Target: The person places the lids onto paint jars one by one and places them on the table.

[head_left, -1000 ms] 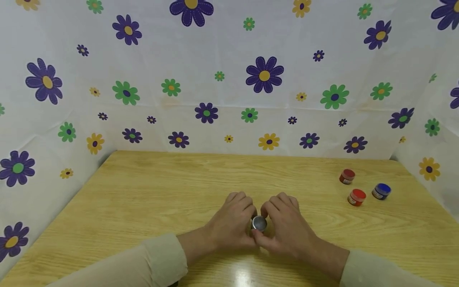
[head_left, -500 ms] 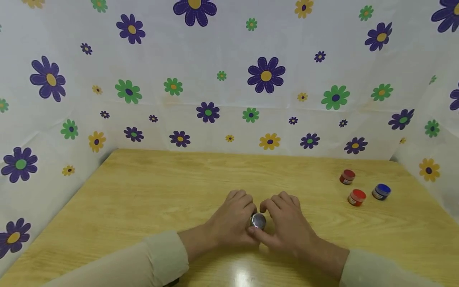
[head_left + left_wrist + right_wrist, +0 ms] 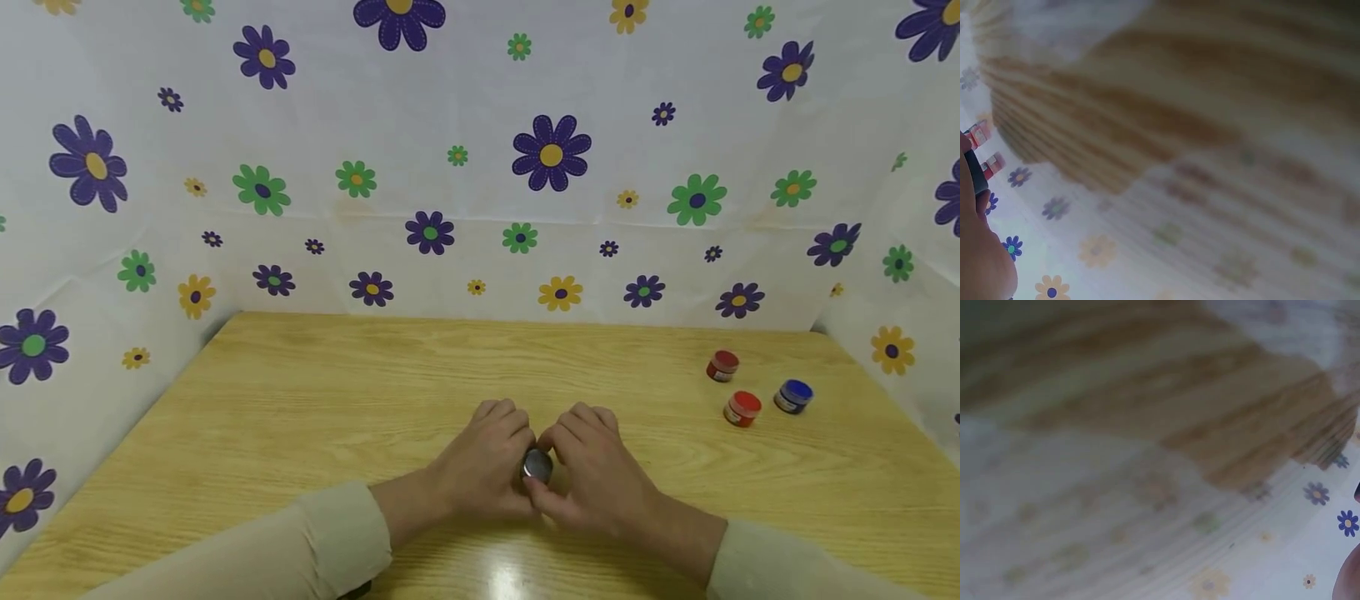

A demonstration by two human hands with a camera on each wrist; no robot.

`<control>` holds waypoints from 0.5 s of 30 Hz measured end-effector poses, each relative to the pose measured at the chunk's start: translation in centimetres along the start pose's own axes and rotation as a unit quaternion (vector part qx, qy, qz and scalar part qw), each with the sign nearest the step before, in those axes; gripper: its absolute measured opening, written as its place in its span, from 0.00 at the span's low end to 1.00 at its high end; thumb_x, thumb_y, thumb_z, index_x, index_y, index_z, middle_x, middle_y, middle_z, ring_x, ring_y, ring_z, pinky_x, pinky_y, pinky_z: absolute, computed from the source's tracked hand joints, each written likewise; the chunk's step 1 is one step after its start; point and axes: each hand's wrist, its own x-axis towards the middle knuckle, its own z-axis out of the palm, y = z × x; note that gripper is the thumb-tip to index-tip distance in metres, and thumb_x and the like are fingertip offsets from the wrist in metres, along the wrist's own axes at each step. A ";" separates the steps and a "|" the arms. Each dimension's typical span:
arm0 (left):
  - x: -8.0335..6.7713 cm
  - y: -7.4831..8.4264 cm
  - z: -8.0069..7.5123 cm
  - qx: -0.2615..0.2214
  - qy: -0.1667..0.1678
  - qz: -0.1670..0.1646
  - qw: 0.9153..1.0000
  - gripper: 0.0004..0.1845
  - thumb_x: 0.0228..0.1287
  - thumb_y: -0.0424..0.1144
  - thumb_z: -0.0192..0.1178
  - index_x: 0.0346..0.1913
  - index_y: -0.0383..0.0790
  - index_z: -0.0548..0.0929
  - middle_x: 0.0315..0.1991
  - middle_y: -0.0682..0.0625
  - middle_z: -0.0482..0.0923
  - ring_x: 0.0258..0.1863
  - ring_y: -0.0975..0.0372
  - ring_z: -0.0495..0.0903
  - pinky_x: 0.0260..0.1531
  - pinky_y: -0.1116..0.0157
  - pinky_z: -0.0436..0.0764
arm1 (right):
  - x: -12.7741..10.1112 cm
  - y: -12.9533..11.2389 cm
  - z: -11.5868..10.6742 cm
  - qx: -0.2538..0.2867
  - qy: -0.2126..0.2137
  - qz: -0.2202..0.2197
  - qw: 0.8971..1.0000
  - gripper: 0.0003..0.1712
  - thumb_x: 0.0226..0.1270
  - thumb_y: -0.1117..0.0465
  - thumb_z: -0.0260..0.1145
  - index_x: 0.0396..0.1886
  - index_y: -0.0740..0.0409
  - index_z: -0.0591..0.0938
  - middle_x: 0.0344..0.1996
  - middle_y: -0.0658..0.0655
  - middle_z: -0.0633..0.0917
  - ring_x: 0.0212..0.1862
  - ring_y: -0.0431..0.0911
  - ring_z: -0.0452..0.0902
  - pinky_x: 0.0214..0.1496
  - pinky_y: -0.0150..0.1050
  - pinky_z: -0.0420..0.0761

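Observation:
A small round jar with a dark grey, shiny top (image 3: 537,466) stands between the two hands near the front of the wooden table. My left hand (image 3: 482,468) grips its left side with curled fingers. From the right, my right hand (image 3: 603,473) pinches its rim, thumb in front and index finger behind. Most of the jar's side is hidden by the fingers. In the left wrist view, part of my left hand (image 3: 985,262) shows at the edge beside a dark piece of the jar (image 3: 977,172). Only a sliver of my right hand (image 3: 1349,578) appears in the right wrist view.
Two red-topped jars (image 3: 723,366) (image 3: 742,408) and a blue-topped jar (image 3: 793,396) stand at the table's right. A white flowered cloth (image 3: 450,100) walls the back and both sides of the wooden table (image 3: 360,367).
The jar's top has shifted very slightly left, and the right thumb has moved a little across its rim. Both hands stay at the jar. The other jars stand as before.

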 end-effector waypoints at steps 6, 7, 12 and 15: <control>0.9 0.2 0.2 0.002 0.000 0.022 1.000 0.21 0.45 0.60 0.69 0.29 0.47 0.77 0.29 0.58 0.71 0.33 0.64 0.65 0.45 0.65 0.69 | -0.1 0.6 -0.9 -0.015 -0.025 -0.001 1.000 0.17 0.54 0.44 0.73 0.30 0.49 0.79 0.26 0.42 0.76 0.36 0.37 0.65 0.51 0.41 0.66; 1.0 0.2 0.2 -0.002 -0.001 0.023 1.000 0.22 0.45 0.60 0.69 0.30 0.46 0.78 0.29 0.58 0.71 0.33 0.64 0.65 0.45 0.65 0.69 | -0.1 0.6 -1.0 -0.015 -0.025 -0.001 1.000 0.17 0.55 0.44 0.73 0.30 0.49 0.79 0.26 0.42 0.76 0.36 0.37 0.65 0.51 0.41 0.66; 0.8 0.5 0.2 -0.025 -0.034 -0.017 0.999 0.17 0.49 0.55 0.66 0.32 0.45 0.81 0.31 0.58 0.75 0.35 0.65 0.67 0.46 0.64 0.68 | -0.2 0.8 -1.2 0.020 -0.039 0.034 0.998 0.15 0.56 0.46 0.74 0.31 0.49 0.80 0.26 0.41 0.76 0.35 0.37 0.64 0.53 0.42 0.66; 0.4 0.6 0.1 -0.039 -0.070 -0.049 0.996 0.15 0.51 0.52 0.63 0.33 0.44 0.83 0.32 0.58 0.76 0.36 0.64 0.67 0.47 0.63 0.68 | -0.4 0.8 -1.4 0.052 -0.070 0.093 0.992 0.14 0.56 0.47 0.74 0.31 0.48 0.81 0.23 0.40 0.72 0.35 0.36 0.62 0.56 0.44 0.66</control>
